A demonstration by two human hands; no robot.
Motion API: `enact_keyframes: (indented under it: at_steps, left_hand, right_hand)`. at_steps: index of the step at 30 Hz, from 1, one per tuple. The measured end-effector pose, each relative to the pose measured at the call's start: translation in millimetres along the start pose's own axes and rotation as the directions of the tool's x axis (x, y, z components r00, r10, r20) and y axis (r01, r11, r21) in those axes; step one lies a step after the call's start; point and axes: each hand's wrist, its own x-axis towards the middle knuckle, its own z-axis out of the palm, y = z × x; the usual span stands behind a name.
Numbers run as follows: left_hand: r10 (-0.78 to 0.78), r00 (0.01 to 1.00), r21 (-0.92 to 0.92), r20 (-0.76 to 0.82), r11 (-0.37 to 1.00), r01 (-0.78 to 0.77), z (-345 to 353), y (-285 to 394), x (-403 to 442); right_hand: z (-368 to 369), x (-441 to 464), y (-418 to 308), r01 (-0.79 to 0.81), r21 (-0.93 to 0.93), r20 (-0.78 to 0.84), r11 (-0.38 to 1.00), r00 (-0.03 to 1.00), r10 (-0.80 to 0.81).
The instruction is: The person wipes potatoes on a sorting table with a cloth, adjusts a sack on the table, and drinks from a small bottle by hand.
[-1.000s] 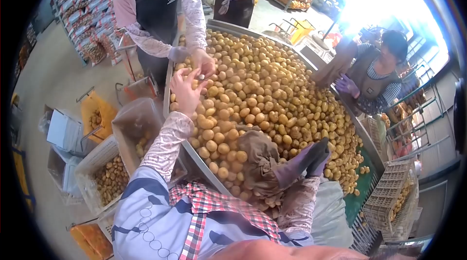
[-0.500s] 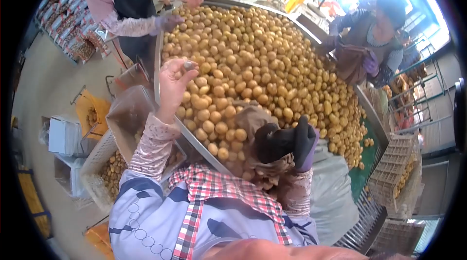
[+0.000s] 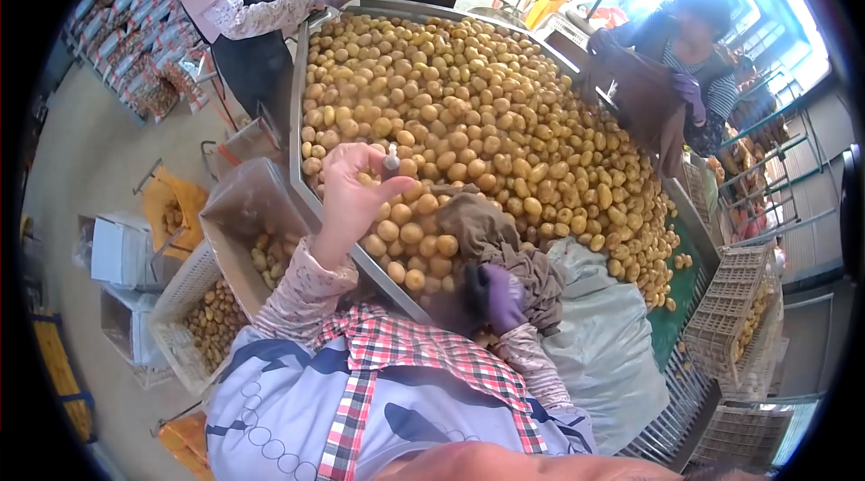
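Note:
My left hand [image 3: 353, 197], bare, is raised over the near left rim of the potato table. Its thumb and forefinger pinch a small pale-tipped object [image 3: 391, 159], too small to name. My right hand [image 3: 506, 298], in a purple glove, is closed on a black glove-like item [image 3: 474, 299] close to my chest. A crumpled brown cloth [image 3: 496, 233] lies on the potatoes beyond my right hand. Heaped potatoes [image 3: 450, 112] fill the metal-rimmed table in front of me. A grey-white sheet [image 3: 599, 346] is bunched beside my right forearm.
Two co-workers stand at the far left rim [image 3: 299, 112]; another, at right, holds a dark cloth [image 3: 635, 80]. Left of me are an open lined box [image 3: 243, 251] and a white crate [image 3: 176, 328] containing potatoes. Beige crates [image 3: 725, 301] stand at right.
My left hand has moved right and lower with the small object. My right hand has come down and left, with the black item; the brown cloth now lies apart. The left co-worker's hands have drawn back.

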Motion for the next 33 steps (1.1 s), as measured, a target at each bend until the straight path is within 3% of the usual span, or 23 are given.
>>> enact_keyframes:
  at_steps: [3,5,8,10,12,14,16,18,19,21,22,24,25,27,28,33]
  left_hand:
    - [0.122,0.992,0.16,-0.029,0.98,-0.116,0.3,9.2,-2.8]
    - [0.163,0.986,0.206,-0.035,0.966,-0.153,-0.1,15.4,-2.8]
    - [0.17,0.985,0.228,-0.009,0.96,-0.164,-0.4,17.5,-5.1]
    - [0.148,0.989,0.219,0.027,0.964,-0.15,1.1,15.8,-7.5]
    - [0.075,0.996,0.036,0.055,0.996,-0.077,4.9,14.3,-11.5]
    - [0.003,0.993,-0.178,0.119,0.984,0.019,11.5,14.5,-14.8]
    - [-0.059,0.975,-0.395,0.215,0.907,0.142,17.7,16.0,-18.1]
    - [-0.08,0.965,-0.451,0.252,0.872,0.19,20.6,22.4,-21.6]
    - [-0.09,0.958,-0.476,0.271,0.853,0.215,20.4,25.1,-22.9]
    - [-0.083,0.938,-0.441,0.336,0.866,0.235,17.1,26.5,-23.4]
    - [-0.08,0.927,-0.423,0.368,0.873,0.243,15.8,27.1,-23.4]
    - [-0.173,0.887,-0.553,0.428,0.726,0.408,19.1,35.7,-30.9]
    - [-0.194,0.875,-0.599,0.444,0.662,0.451,16.5,41.3,-28.3]
    - [0.027,0.934,-0.456,0.356,0.877,0.149,21.6,25.4,-29.2]
    - [0.076,0.936,-0.388,0.343,0.919,0.068,22.1,22.8,-29.3]
    - [0.205,0.916,-0.204,0.346,0.969,-0.139,24.3,26.4,-26.6]
  right_hand:
    - [-10.4,-9.3,-40.7,-0.078,-0.176,0.176,0.981,0.978,0.109]
    - [-34.0,-14.4,-79.7,-0.036,-0.327,0.301,0.944,0.943,0.14]
    - [-55.5,-20.8,-106.3,0.098,-0.434,0.329,0.896,0.943,0.057]
    - [-58.3,-18.1,-96.1,0.267,-0.345,0.104,0.9,0.964,-0.246]
    - [-56.8,-13.2,-91.0,0.397,-0.175,-0.07,0.901,0.908,-0.413]
    - [-57.7,-1.6,-96.0,0.442,0.135,-0.17,0.887,0.892,-0.419]
    - [-56.2,4.1,-109.8,0.416,0.481,-0.249,0.772,0.909,-0.334]
    - [-58.3,14.6,-111.2,0.488,0.568,-0.265,0.663,0.871,-0.414]
    - [-61.2,25.2,-102.1,0.596,0.487,-0.251,0.638,0.795,-0.552]
    - [-60.3,29.0,-99.9,0.617,0.497,-0.209,0.609,0.767,-0.606]
    - [-57.6,26.5,-107.3,0.53,0.584,-0.189,0.614,0.825,-0.533]
    - [-62.8,16.1,-121.0,0.515,0.606,-0.201,0.607,0.837,-0.509]
    - [-69.1,9.6,-132.9,0.61,0.542,-0.256,0.577,0.775,-0.578]
    - [-65.1,13.8,-133.3,0.558,0.635,-0.228,0.535,0.796,-0.56]
    - [-61.9,15.7,-131.5,0.498,0.69,-0.191,0.525,0.825,-0.532]
    - [-45.5,23.4,-111.8,0.377,0.72,-0.143,0.583,0.902,-0.407]
